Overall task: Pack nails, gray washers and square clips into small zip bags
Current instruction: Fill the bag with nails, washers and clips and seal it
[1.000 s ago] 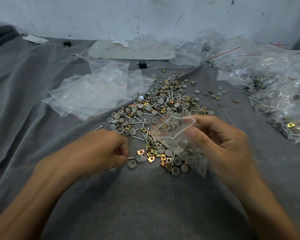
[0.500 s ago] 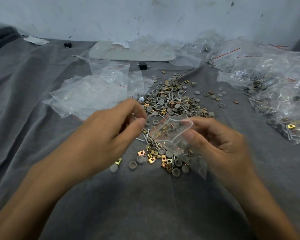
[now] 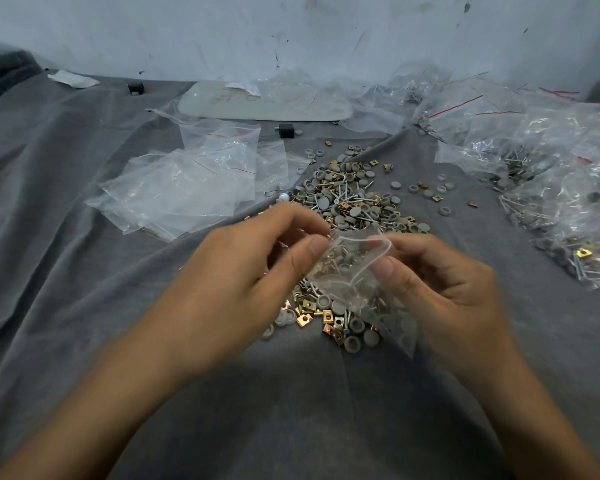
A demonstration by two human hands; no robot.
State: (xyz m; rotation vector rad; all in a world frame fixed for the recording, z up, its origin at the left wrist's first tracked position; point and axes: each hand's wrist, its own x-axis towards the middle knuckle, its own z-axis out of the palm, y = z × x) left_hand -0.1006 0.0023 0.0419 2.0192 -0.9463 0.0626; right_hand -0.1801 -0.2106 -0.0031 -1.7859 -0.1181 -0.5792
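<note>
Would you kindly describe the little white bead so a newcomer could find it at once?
Start at the big heap of hardware in the middle of the gray cloth. At its left edge, beside the empty zip bags, sits the white bead: the only white, glossy piece among dull gray washers.

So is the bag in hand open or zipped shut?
Open: the bag gapes in a loop; right hand holds it, left hand pinches a nail at its rim.
</note>
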